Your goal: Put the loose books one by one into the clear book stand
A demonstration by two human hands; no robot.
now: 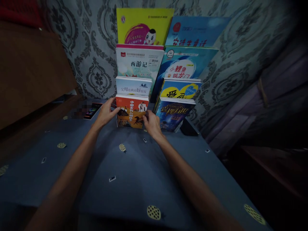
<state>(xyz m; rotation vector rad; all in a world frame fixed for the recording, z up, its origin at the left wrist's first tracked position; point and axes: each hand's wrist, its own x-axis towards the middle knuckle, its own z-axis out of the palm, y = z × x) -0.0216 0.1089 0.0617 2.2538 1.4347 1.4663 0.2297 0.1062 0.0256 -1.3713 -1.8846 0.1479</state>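
Two tiered columns of books stand against a patterned wall. At the front of the left column is an orange book (pixel 131 112) with figures on its cover. My left hand (pixel 107 112) grips its left edge and my right hand (pixel 150 123) grips its lower right edge. Behind it rise a white-and-blue book (pixel 133 86), a white book with a red tag (pixel 139 62) and a yellow book (pixel 144 25). The right column has a dark blue book (pixel 174 114) in front, then a blue-and-yellow one (pixel 180 89) and further blue books (pixel 185 62).
A blue cloth with small pineapple prints (pixel 134 170) covers the surface. A dark phone-like object (pixel 92 110) lies at the left near a brown wooden board (pixel 31 67). A black stand foot (pixel 189 128) shows at the right. Purple curtain (pixel 276 96) hangs on the right.
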